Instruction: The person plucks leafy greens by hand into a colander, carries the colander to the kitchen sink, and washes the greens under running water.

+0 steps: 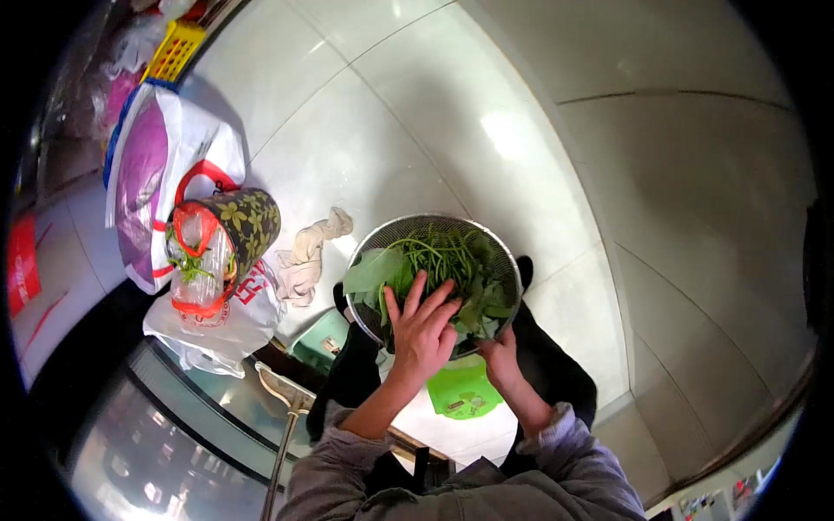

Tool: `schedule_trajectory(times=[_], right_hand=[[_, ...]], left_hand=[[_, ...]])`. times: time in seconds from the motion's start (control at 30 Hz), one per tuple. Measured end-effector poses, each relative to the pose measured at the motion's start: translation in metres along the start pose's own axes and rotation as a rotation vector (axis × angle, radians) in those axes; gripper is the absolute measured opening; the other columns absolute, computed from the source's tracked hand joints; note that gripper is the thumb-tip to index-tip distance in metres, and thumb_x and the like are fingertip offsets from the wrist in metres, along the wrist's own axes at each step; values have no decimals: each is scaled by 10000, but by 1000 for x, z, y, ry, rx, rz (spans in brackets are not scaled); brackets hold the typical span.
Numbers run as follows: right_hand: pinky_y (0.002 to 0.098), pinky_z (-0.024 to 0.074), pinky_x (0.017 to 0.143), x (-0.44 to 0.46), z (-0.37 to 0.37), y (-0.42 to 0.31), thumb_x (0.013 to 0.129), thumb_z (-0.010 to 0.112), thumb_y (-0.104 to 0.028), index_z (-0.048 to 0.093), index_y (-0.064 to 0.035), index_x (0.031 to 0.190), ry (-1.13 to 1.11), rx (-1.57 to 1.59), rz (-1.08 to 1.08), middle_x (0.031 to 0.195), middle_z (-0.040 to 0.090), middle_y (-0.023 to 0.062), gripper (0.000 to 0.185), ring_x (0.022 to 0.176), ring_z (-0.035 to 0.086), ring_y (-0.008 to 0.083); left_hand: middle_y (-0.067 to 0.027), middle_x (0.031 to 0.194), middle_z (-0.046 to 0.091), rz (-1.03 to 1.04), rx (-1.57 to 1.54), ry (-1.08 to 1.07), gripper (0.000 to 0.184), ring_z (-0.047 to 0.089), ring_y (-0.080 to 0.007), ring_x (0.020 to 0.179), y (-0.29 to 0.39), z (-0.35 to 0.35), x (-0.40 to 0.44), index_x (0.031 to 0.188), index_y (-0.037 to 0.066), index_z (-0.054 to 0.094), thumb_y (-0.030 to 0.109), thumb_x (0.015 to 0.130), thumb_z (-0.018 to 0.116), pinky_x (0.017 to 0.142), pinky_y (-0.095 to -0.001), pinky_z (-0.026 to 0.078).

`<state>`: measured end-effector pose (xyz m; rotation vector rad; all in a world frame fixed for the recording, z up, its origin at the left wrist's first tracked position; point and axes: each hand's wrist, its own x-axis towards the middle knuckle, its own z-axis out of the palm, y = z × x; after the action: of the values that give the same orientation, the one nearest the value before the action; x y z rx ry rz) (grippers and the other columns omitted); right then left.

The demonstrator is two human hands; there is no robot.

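A round metal mesh colander (511, 260) full of leafy greens (434, 253) is between my knees. Thin green stems lie bunched at its far side, with broad leaves around them. My left hand (423, 332) rests palm down on the greens, its fingers spread and holding nothing. At the near right of the colander, my right hand (502, 354) grips the rim; part of its fingers is hidden beneath the edge. Below the colander, a bright green plastic item (463, 389) shows, partly covered.
To the left stand a dark flower-patterned bin (252, 221) lined with a plastic bag, a large white and purple bag (161, 165) and a white plastic bag (195, 339). A crumpled cloth (306, 260) lies on the tiled floor (382, 130). A metal-framed glass piece (195, 417) is at lower left.
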<state>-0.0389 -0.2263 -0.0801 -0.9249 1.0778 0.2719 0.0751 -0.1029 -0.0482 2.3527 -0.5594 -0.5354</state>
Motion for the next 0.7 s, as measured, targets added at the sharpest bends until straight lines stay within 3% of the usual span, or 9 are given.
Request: schedule_trajectory(times=[0.07,0.13,0.17,0.2,0.27,0.33,0.47,0.6,0.7], right_hand=[[287,395,885,-12,-12,8,669,429,149,329,-23,1267,31,16,5,1204,463,90,631,1090,457,209],[256,471,730,-38,1,-3,687,481,112,382,-78,1233,109,57,-25,1117,523,47,586,970,529,166],[245,475,708,-50,6,-10,685,473,125,377,-90,1234,76,145,-54,1111,528,41,598,965,531,159],[262,439,779,-66,13,-24,690,463,136,365,-72,1240,65,152,-55,1142,507,52,596,1012,505,172],[295,369,923,-94,24,-56,701,444,156,341,-36,1252,42,169,-71,1204,465,74,593,1106,453,197],[298,350,948,-121,30,-80,723,510,130,322,-28,1267,9,160,-250,1214,451,74,597,1118,437,183],[281,336,960,-181,32,-151,722,580,75,257,-21,1325,4,194,-483,1242,425,73,691,1133,415,156],[255,359,912,-270,18,-230,724,579,35,258,-83,1345,39,153,-500,1198,470,68,709,1088,440,127],[257,397,867,-329,-10,-282,758,609,-41,253,-95,1348,47,166,-656,1165,511,72,691,1034,478,114]], left_hand=[[-54,1235,479,-95,-66,96,194,294,-323,1259,26,-4,-9,893,97,607,211,737,583,1001,-601,73],[-87,1268,442,-205,-95,271,213,270,-340,1268,53,-18,-10,905,91,590,250,765,581,1000,-598,83],[-131,1317,370,-254,-73,291,306,232,-363,1278,64,-30,-8,967,84,546,322,780,588,996,-595,96],[-172,1352,302,-324,-91,323,485,191,-387,1284,72,-38,-6,1114,85,477,376,753,618,990,-595,111],[-207,1380,227,-395,-102,394,681,147,-404,1291,92,-56,4,1249,102,376,409,711,657,989,-584,135],[-230,1406,136,-496,-89,282,903,107,-415,1296,129,-84,15,1344,114,246,418,639,721,997,-557,163],[-261,1395,135,-314,-84,178,996,132,-422,1284,208,-141,22,1361,89,202,389,592,759,1020,-516,173],[-245,1365,232,-45,-35,191,870,207,-409,1261,313,-207,16,1326,51,277,305,628,729,1020,-486,190],[-219,1370,243,131,-89,202,755,232,-383,1258,402,-245,5,1315,38,297,189,679,675,1023,-446,199]])
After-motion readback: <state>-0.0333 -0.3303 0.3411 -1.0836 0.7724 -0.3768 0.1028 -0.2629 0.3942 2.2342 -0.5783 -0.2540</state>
